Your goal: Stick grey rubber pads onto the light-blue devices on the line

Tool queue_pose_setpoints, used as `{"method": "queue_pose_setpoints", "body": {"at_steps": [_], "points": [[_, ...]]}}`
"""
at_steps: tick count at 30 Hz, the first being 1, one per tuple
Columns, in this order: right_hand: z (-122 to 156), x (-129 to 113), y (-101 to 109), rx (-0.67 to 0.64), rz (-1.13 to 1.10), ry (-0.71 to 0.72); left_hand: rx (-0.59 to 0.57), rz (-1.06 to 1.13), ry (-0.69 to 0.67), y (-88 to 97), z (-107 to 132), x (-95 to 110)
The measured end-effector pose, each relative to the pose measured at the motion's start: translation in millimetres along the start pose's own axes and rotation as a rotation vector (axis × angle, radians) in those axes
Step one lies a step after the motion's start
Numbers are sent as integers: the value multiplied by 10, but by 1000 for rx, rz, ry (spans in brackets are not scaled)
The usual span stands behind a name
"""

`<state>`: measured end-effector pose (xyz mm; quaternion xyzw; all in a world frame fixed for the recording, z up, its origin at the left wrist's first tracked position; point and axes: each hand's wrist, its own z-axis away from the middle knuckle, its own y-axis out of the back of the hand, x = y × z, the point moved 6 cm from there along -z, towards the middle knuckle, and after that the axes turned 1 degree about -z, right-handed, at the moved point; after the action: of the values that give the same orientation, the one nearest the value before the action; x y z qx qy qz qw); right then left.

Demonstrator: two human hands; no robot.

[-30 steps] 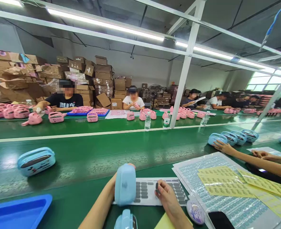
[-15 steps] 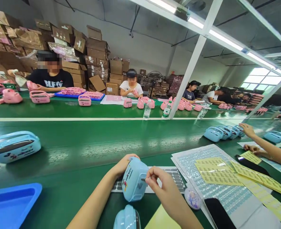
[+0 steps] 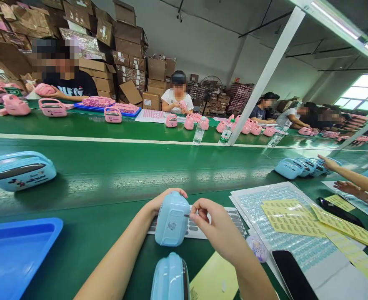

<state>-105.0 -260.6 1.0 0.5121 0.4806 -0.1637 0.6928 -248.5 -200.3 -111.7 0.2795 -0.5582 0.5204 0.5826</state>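
Observation:
My left hand (image 3: 160, 203) grips a light-blue plastic device (image 3: 171, 219) from behind, holding it upright with its labelled underside toward me. My right hand (image 3: 213, 227) is pinched at the device's right edge, thumb and forefinger pressing something small and dark against it. Under both hands lies a white sheet of grey stickers (image 3: 199, 228). Another blue device (image 3: 170, 278) sits just below, close to me.
A blue tray (image 3: 11, 254) lies at lower left. One blue device (image 3: 18, 170) rides the green belt (image 3: 133, 166). Sticker sheets (image 3: 293, 216), a phone (image 3: 296, 278) and a round badge (image 3: 258, 248) lie at right. A co-worker's hands (image 3: 343, 179) reach blue devices (image 3: 299, 167). People opposite handle pink devices (image 3: 112, 114).
The blue device turned in my left hand, its printed face swinging away and its label side now toward me. My right hand left the sticker sheet and pinches at the device's edge.

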Motion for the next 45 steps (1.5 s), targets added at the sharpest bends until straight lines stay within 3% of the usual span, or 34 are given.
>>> {"method": "queue_pose_setpoints", "body": {"at_steps": [14,19,34,45], "points": [[1,-121,-134,-31,75,27,-27,-19,-61,20,-77,-59],[14,-172,-139,82,146,125,-39,9,-95,24,-77,-84],[11,-189,-189,41,208,70,-24,11,-65,15,-55,-91],[8,-234,-242,81,283,203,6,53,-79,2,-45,-59]]}}
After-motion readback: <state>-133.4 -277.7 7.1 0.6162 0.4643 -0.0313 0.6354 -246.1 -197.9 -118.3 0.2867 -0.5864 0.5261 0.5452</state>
